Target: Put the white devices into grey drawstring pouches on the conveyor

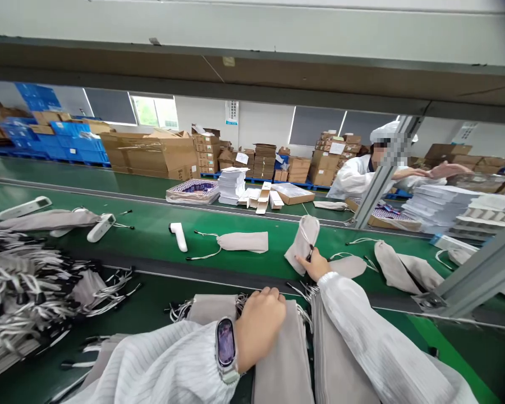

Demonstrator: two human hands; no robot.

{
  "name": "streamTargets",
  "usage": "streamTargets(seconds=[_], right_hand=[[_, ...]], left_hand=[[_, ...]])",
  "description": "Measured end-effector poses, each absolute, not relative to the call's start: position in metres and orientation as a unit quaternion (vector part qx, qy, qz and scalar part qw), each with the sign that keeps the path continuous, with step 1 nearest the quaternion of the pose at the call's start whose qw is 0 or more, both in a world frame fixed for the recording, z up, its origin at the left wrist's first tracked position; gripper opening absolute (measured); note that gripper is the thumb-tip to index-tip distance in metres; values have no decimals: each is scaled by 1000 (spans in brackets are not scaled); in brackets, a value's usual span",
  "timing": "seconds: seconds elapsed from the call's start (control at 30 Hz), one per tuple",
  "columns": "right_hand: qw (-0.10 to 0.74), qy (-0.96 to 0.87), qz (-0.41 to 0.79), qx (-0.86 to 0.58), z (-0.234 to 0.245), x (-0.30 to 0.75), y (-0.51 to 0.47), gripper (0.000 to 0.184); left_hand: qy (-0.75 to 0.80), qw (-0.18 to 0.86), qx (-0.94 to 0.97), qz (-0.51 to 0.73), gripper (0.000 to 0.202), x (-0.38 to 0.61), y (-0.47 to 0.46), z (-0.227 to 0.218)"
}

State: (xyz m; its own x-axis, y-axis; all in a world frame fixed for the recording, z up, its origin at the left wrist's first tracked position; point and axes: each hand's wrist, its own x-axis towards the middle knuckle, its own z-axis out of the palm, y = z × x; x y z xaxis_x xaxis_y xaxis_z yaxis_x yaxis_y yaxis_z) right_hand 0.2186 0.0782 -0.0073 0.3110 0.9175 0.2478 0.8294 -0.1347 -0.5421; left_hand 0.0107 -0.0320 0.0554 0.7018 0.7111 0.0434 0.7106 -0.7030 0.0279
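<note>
My right hand [315, 265] reaches forward over the green belt, its fingers closed on a light grey drawstring pouch [305, 238] near the cord and dark cord stopper. Nearer to me, my left hand [263, 320] rests on stacked grey pouches [284, 359] with its fingers curled; what lies under them is hidden. Another stack of pouches [336, 353] is below my right forearm. On the belt, a flat pouch [244, 242] with its cords stretched out lies left of the held one. Beside it is a white handheld device [179, 237].
A heap of corded pouches [29, 292] fills the left side. More white devices [101, 227] lie on the belt. Metal posts [382, 174] stand at right, and a shelf edge [252, 84] crosses overhead. A co-worker [357, 174] is across the line, near paper stacks [232, 185].
</note>
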Motion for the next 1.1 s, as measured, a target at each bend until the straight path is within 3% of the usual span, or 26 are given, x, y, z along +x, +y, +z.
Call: streamTargets(seconds=[0.17, 0.3, 0.37, 0.53, 0.67, 0.73, 0.9, 1.1], right_hand=[[220, -586, 32, -779, -7, 211, 71, 36], [259, -662, -39, -702, 21, 185, 62, 36], [267, -756, -13, -598, 38, 156, 65, 28], [182, -886, 61, -421, 61, 47, 104, 14], [150, -888, 81, -428, 43, -30, 134, 28], [156, -872, 93, -455, 28, -53, 139, 33], [216, -818, 193, -498, 11, -54, 145, 12], [298, -713, 402, -491, 46, 38, 127, 33]], left_hand=[[423, -24, 905, 39, 19, 14, -36, 64], [444, -7, 894, 66, 16, 13, -36, 64], [449, -2, 891, 71, 15, 12, -35, 62], [430, 13, 900, 68, 13, 8, -36, 58], [498, 55, 860, 95, 19, 11, -35, 55], [554, 73, 822, 107, 26, 14, -34, 55], [510, 50, 858, 35, 17, 14, -38, 65], [257, -72, 947, 178, 9, -3, -33, 75]])
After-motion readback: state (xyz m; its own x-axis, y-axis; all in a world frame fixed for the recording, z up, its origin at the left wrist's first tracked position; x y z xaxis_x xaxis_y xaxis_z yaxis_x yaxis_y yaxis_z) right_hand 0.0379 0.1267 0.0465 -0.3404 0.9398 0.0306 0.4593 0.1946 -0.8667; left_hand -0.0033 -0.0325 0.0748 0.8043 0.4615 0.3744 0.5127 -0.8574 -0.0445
